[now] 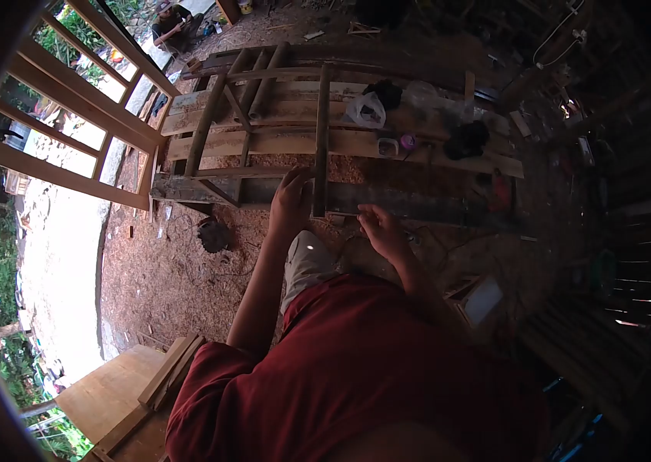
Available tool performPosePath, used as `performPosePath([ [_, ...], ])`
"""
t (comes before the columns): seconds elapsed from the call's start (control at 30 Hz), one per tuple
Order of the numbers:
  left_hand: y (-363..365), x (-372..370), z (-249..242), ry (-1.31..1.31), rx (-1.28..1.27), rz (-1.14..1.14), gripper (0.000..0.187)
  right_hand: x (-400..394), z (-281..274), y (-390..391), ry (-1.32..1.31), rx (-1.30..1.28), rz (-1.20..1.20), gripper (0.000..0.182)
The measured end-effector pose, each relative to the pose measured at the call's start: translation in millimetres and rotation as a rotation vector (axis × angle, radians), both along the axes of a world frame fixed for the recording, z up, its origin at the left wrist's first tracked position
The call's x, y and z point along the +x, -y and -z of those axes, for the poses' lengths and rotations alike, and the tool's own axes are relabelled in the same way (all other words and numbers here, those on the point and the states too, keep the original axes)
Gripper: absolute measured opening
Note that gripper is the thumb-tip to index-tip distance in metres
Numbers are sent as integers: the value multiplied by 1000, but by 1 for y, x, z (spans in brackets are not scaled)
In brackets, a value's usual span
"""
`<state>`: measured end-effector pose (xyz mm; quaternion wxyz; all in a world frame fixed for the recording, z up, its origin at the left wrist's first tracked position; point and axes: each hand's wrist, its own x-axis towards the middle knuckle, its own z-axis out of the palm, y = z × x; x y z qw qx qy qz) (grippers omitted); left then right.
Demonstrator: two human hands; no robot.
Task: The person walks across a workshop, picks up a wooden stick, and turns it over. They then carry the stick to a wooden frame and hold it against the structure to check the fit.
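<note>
A wooden frame (321, 138) of joined bars lies across the workbench in front of me. My left hand (291, 202) is at its near rail, close to the end bar, with its fingers bent over the wood. To the right of that bar, my right hand (381, 231) is closed, thumb and fingertips together, by the bench's near edge. Whatever is between those fingertips is too small and dark to make out. Wood shavings (344, 168) lie on the bench between the boards.
Long planks (279, 141) cover the bench, with a clear plastic bag (366, 110) and a dark bundle (467, 140) on them. A circular saw (215, 235) sits on the shaving-strewn floor. Slatted wooden frames (83, 115) stand at the left. Another person (174, 27) sits far back.
</note>
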<state>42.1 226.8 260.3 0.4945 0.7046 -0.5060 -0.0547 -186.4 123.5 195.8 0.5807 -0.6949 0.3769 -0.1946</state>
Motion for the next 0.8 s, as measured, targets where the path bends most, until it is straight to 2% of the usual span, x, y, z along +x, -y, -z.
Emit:
performPosePath([
  [0.2,36,62,-5,141,-2,47,23,40,-16,5,-10,-81,13,35],
  [0.3,73,98,-21,-17,25,150,24,74,-19,14,10,-238,74,36],
  [0.33,94,123,-8,124,-17,183,25,87,-21,17,2,-228,109,37],
  [0.4,128,151,-8,59,6,237,27,115,-29,23,-19,-204,177,39],
  [0.47,163,180,-6,24,31,267,29,145,-37,29,-56,-340,213,45],
  [0.63,255,243,35,-69,62,310,37,203,-27,27,-121,-542,350,57],
  [0.7,294,263,49,3,98,300,40,218,-30,27,-192,-620,366,59],
  [0.8,348,283,81,150,61,294,45,232,-36,22,-332,-555,406,54],
])
